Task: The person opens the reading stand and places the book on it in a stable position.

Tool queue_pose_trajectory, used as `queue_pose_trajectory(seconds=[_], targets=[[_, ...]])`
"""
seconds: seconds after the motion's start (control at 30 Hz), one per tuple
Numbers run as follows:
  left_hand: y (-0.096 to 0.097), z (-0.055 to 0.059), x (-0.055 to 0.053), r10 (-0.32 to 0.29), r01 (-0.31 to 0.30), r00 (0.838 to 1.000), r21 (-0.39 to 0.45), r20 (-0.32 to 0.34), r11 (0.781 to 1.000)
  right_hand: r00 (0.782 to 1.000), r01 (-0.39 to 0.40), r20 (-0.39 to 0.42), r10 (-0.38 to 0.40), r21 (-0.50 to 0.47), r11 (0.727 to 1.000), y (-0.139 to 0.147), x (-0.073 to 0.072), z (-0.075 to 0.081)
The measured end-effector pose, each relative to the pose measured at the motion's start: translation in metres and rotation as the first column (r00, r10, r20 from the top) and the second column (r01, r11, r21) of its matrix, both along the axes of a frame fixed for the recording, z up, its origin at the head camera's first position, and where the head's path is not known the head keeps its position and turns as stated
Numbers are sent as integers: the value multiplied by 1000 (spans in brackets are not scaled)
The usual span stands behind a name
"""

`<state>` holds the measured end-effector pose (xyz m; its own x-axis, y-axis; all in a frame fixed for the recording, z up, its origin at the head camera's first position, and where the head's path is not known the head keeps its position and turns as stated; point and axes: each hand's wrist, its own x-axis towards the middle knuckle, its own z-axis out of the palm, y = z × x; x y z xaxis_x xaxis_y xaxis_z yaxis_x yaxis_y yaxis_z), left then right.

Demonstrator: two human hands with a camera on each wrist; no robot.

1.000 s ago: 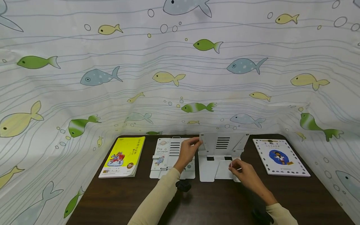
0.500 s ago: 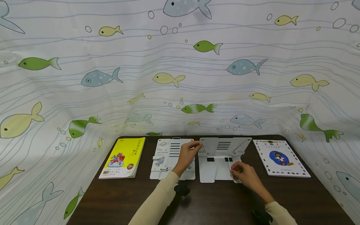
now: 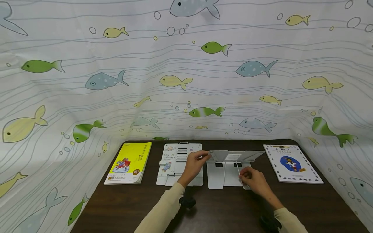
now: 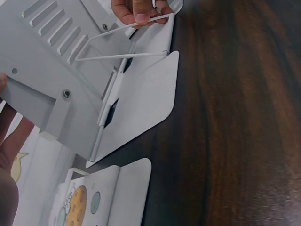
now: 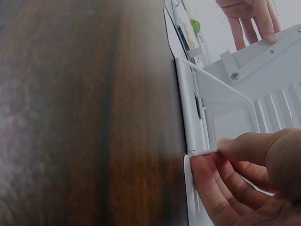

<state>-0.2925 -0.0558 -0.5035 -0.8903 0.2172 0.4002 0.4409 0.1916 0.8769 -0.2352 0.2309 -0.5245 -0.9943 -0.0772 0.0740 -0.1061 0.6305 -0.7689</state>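
A white metal book stand [image 3: 215,179] has its flat base on the table and its slotted panel [image 4: 70,75] tilted up over it. My left hand [image 3: 193,163] grips the panel's upper left edge, its fingertips seen against it in the right wrist view. The thumb and fingers of my right hand [image 3: 256,181] pinch the lower right side of the wire support [image 5: 230,87], close to where it joins the base. The wire rises from the base, its crossbar at the panel's slots [image 4: 51,30].
Left of it lies a folded "Tiny universe" stand [image 3: 167,158], its edge close to the open one. Farther left is a yellow book [image 3: 128,161]; to the right, a white book [image 3: 291,163] with a blue circle. A fish-patterned cloth [image 3: 186,64] hangs behind the dark table [image 3: 221,213].
The stand's panel has tilted forward and lower under my left hand. The wire support has swung up from the base toward the panel, and my right fingers have slid slightly down its side.
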Motion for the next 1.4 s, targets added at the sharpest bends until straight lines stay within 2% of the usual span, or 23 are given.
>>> queue_pose_trajectory(seconds=[0.17, 0.4, 0.6, 0.7, 0.8, 0.97, 1.1, 1.17, 1.4], targets=[[0, -4, 2, -32, 33, 999, 3, -36, 999, 1000, -3, 4, 3, -11, 1000, 1, 1, 1], [0, -4, 3, -35, 36, 999, 48, -9, 998, 1000, 8, 26, -8, -17, 1000, 0, 1, 1], [1, -5, 5, -21, 20, 1000, 49, 8, 999, 999, 21, 29, -21, -14, 1000, 1, 2, 1], [0, -3, 6, -33, 32, 999, 36, 27, 999, 999, 54, 9, -54, -4, 999, 4, 2, 2], [-1, -1, 6, -49, 48, 998, 39, 30, 998, 992, 122, -17, -123, -23, 992, 10, 3, 5], [-5, -3, 6, -69, 67, 997, 76, 21, 995, 960, 260, -83, -267, -80, 962, 22, 6, 14], [-7, -5, 6, -71, 69, 997, 79, 26, 995, 908, 351, -182, -377, -161, 922, 28, 5, 18], [-8, -5, 7, -67, 66, 997, 73, 23, 995, 890, 345, -234, -392, -215, 914, 28, 3, 19], [-7, -5, 6, -55, 54, 998, 80, 7, 995, 843, 309, -370, -390, -260, 915, 29, -2, 21]])
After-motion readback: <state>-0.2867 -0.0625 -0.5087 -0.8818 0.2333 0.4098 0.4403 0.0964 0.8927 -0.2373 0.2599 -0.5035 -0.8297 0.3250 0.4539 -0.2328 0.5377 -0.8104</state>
